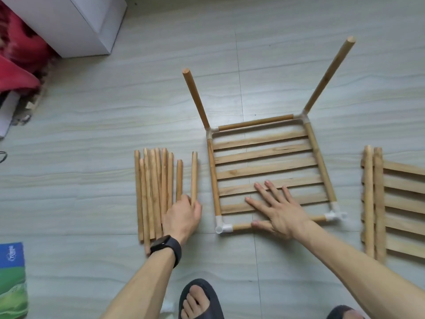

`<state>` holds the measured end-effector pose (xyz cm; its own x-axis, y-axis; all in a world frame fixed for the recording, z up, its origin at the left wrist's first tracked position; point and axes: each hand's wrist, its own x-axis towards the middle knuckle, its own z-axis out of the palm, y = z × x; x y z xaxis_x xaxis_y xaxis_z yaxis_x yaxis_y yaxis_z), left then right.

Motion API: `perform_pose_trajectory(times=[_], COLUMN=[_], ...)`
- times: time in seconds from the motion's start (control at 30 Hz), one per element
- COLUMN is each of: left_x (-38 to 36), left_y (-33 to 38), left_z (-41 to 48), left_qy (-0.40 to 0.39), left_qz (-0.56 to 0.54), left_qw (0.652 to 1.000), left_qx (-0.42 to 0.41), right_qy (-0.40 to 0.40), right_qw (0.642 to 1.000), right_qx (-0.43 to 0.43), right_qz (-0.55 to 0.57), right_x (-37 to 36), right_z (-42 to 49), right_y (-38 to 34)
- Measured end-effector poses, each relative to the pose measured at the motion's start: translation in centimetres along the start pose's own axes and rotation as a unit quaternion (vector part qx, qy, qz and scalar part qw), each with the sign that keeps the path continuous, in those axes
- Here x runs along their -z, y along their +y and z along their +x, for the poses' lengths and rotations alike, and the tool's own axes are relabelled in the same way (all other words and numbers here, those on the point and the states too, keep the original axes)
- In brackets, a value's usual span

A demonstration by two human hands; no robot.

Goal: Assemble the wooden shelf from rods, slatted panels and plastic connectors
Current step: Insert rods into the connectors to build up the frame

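Observation:
A slatted panel (264, 168) lies flat on the floor, framed by rods joined with white plastic connectors (222, 226) at its corners. Two upright rods (196, 100) stand in the far corners. My right hand (278, 209) presses flat on the near slats, fingers spread. To the left lies a bundle of loose rods (153, 192). My left hand (184, 216) grips the near end of a single rod (194, 176) at the bundle's right side.
A second slatted panel with two rods on it (379, 199) lies at the right edge. A white box (87, 26) and red cloth (18, 65) sit at the far left. A blue-green package (12, 277) lies near left. My sandalled feet (200, 300) are at the bottom.

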<state>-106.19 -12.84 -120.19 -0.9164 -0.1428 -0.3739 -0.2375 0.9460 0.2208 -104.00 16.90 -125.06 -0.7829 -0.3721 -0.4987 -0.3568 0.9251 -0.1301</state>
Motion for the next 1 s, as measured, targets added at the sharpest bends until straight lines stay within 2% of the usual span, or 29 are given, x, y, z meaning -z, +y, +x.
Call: perform_pose_trajectory(times=[0.07, 0.17, 0.2, 0.23, 0.27, 0.33, 0.37, 0.4, 0.47, 0.53, 0.6, 0.67, 0.73, 0.83, 0.93, 1.0], left_x=[0.7, 1.0, 0.9, 0.7, 0.3, -0.9, -1.4, -1.8, -2.7, -3.6, -4.3, -4.9, -5.5, -6.7, -6.9, -7.0], left_y=[1.4, 3.5, 4.2, 4.8, 5.4, 5.9, 5.8, 5.3, 3.5, 1.2, -0.3, -0.8, -0.8, -0.8, -0.9, -1.0], left_z=[-0.8, -2.1, -2.4, -2.7, -3.0, -3.3, -3.5, -3.7, -3.7, -3.1, -2.1, -0.9, -0.2, -0.3, -0.3, -0.2], left_qy=[0.007, 0.019, 0.028, 0.038, 0.05, 0.09, 0.106, 0.107, 0.072, 0.011, -0.048, -0.058, -0.054, -0.036, -0.032, -0.033], left_qz=[-0.069, -0.055, -0.04, -0.025, -0.003, 0.017, 0.006, -0.014, -0.039, 0.02, 0.096, 0.114, 0.09, 0.077, 0.075, 0.072], left_qw=[0.996, 0.978, 0.967, 0.952, 0.935, 0.895, 0.882, 0.883, 0.914, 0.94, 0.935, 0.93, 0.94, 0.949, 0.948, 0.949], left_qx=[-0.062, -0.2, -0.252, -0.302, -0.351, -0.437, -0.459, -0.458, -0.396, -0.342, -0.339, -0.345, -0.325, -0.304, -0.308, -0.305], right_qy=[-0.005, 0.009, 0.033, 0.078, 0.127, 0.179, 0.189, 0.196, 0.241, 0.286, 0.319, 0.332, 0.33, 0.301, 0.271, 0.249], right_qw=[1.0, 0.999, 0.994, 0.974, 0.926, 0.768, 0.734, 0.738, 0.732, 0.695, 0.679, 0.7, 0.743, 0.801, 0.833, 0.872], right_qx=[-0.012, -0.026, -0.042, -0.059, -0.084, -0.121, -0.14, -0.154, -0.156, -0.149, -0.134, -0.112, -0.085, -0.064, -0.05, -0.037], right_qz=[0.0, 0.023, 0.09, 0.203, 0.346, 0.603, 0.637, 0.627, 0.618, 0.642, 0.647, 0.622, 0.576, 0.514, 0.481, 0.419], right_x=[1.0, 2.9, 3.6, 4.5, 5.6, 7.9, 8.6, 9.2, 10.1, 10.8, 11.3, 11.4, 11.4, 11.4, 11.6, 12.1], right_z=[0.4, 0.0, -0.3, -0.8, -1.4, -2.5, -3.0, -3.5, -4.4, -5.2, -5.7, -5.7, -5.5, -4.9, -4.6, -4.4], right_y=[0.5, 0.2, -0.5, -1.2, -2.0, -3.2, -3.3, -3.3, -3.1, -3.3, -4.0, -5.0, -6.1, -7.4, -8.0, -7.9])
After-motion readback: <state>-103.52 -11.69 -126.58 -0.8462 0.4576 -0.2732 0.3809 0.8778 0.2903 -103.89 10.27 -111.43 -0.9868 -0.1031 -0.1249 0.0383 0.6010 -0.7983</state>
